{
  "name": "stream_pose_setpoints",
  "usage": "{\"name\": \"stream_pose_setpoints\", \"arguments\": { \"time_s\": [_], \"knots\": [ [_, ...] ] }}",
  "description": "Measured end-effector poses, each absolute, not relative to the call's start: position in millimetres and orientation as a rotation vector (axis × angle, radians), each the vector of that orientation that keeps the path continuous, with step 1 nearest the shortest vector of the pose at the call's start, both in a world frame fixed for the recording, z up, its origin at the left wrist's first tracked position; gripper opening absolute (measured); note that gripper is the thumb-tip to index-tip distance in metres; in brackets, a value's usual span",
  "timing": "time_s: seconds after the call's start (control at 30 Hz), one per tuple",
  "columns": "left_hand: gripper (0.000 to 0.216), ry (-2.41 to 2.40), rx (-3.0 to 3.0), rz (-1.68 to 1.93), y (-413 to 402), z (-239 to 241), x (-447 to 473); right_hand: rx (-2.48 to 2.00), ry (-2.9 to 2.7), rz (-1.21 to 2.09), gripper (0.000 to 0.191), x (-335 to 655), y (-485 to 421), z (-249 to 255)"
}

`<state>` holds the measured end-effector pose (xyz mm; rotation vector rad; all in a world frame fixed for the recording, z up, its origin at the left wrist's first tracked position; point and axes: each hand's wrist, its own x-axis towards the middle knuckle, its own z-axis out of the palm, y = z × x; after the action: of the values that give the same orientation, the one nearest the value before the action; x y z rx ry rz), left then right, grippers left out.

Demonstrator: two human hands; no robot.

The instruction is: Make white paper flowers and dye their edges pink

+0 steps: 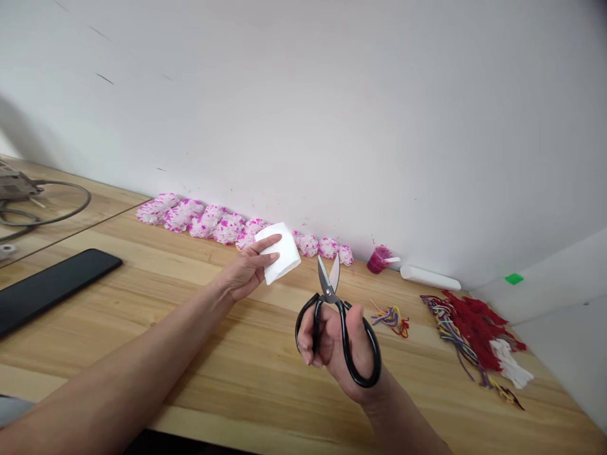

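My left hand [249,268] pinches a folded piece of white paper [283,256], thumb and fingers closed on its left side, held above the table. My right hand [339,344] grips black-handled scissors [328,289], fingers and thumb through the loops. The blades point up and stand apart, a little to the right of the paper and not touching it. Behind the paper, a row of crumpled white paper flowers with pink spots [229,227] lies along the wall; the paper hides part of the row.
A cup of magenta liquid [379,260] and a white roll [430,277] stand by the wall. Coloured cords [392,319] and a red pile [478,322] lie at right. At left are a long black tray-like object [57,284] and a machine with a cable [16,186].
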<state>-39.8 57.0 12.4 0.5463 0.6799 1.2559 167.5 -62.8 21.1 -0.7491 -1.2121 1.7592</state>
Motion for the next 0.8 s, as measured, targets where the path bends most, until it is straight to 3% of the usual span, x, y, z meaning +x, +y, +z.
{"name": "stream_pose_setpoints", "arguments": {
  "time_s": [0.37,0.8],
  "knots": [
    [0.046,0.747,0.581,1.262,58.5,7.4,-38.0,-0.661,-1.228,1.977,0.083,164.5,-63.7,-21.6],
    [0.052,0.762,0.673,1.207,56.1,1.1,-35.7,-0.742,-1.180,1.944,0.077,161.3,-64.3,-13.7]
  ]
}}
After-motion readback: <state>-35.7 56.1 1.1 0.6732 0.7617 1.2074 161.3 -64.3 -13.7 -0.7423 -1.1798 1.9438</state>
